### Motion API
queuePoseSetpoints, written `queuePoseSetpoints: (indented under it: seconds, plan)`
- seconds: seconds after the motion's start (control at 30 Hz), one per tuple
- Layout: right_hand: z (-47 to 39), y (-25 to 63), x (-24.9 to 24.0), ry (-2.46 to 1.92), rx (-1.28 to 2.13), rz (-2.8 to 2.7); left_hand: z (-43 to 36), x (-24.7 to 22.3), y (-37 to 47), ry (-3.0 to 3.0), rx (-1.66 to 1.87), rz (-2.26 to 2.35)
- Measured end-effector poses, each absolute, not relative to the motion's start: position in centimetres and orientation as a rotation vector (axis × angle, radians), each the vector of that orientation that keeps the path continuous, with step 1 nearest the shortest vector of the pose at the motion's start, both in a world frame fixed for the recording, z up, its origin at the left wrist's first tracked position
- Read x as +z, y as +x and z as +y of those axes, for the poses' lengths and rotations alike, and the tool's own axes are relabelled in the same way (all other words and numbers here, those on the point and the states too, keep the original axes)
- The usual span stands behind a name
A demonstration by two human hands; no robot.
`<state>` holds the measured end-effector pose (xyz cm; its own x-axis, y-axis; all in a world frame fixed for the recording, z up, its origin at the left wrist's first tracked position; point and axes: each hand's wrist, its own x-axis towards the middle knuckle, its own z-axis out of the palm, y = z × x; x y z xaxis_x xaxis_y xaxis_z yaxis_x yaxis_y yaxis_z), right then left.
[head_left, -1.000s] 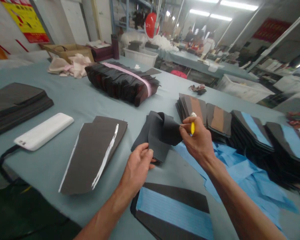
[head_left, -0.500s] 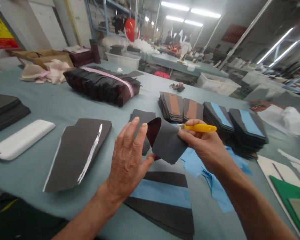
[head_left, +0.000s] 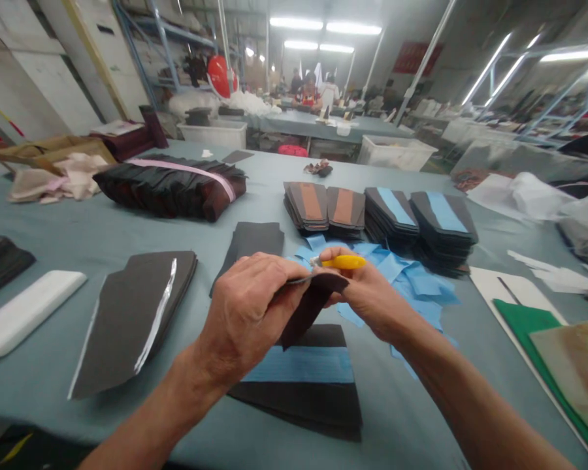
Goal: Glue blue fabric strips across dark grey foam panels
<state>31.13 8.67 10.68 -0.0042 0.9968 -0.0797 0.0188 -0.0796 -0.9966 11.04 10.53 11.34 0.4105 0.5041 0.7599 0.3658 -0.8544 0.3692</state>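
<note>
My left hand (head_left: 255, 307) is closed on one edge of a dark grey piece of sheet material (head_left: 306, 310) with a maroon underside, held bent above the table. My right hand (head_left: 372, 294) grips a yellow-handled tool (head_left: 343, 262) and meets the other end of the piece; its fingertips are partly hidden. The tool's pale tip is too small to make out. Below my hands lies a small pile of dark panels with a blue strip (head_left: 318, 364) across it. Behind my left hand rests another dark piece (head_left: 257, 238). Blue scraps (head_left: 421, 287) lie beside my right forearm.
Dark panels with white edges (head_left: 132, 313) and a white slab (head_left: 29, 310) lie left. Stacks with brown strips (head_left: 313, 202) and blue strips (head_left: 441, 215) stand behind. A strapped dark bundle (head_left: 171, 189) is back left; a white board (head_left: 490, 281) and green sheet (head_left: 529, 326) are right.
My left hand has gone from spread fingers beside the dark piece to gripping its edge. The piece has been turned and bent, and my right hand has tilted with the tool. The view has shifted right.
</note>
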Motion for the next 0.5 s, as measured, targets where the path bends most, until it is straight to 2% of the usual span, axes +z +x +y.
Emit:
queuePoseSetpoints:
  seconds: [0.2, 0.5]
  plan:
    - [7.1, 31.1, 9.5, -1.210, 1.019, -1.186, 10.0, 13.8, 11.9, 2.030, 1.550, 1.089]
    - [5.7, 31.3, 6.0, -1.251, 0.774, -1.149, 10.4, 13.2, 11.8, 1.509, 1.636, 0.968]
